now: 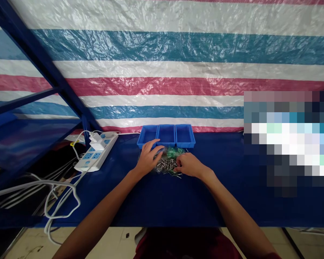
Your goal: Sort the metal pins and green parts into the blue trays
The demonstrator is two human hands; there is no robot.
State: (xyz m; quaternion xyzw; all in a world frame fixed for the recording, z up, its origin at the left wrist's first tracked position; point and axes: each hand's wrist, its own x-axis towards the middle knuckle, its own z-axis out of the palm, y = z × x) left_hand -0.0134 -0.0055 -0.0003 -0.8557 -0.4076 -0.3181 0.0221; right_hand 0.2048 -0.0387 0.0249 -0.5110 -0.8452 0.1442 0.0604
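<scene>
A pile of small silvery metal pins or screws (166, 164) lies on the blue table, partly on clear plastic, with a few loose pieces at its front edge. Green plastic (174, 152) shows at the back of the pile. My left hand (149, 157) is at the pile's left side, fingers spread and apart, near the clear plastic. From the right, my right hand (190, 164) reaches in with its fingers curled together at the pieces; whatever is between the fingertips is hidden. Just behind the pile stand three joined blue bins (166, 144).
On the left, a white power strip (89, 163) with a plugged-in adapter (97, 143) lies on the blue table (167, 205). White cables (61, 217) loop over the table's left front edge. A blue metal frame (70, 99) and striped sheet (162, 86) stand behind. The right side is pixelated.
</scene>
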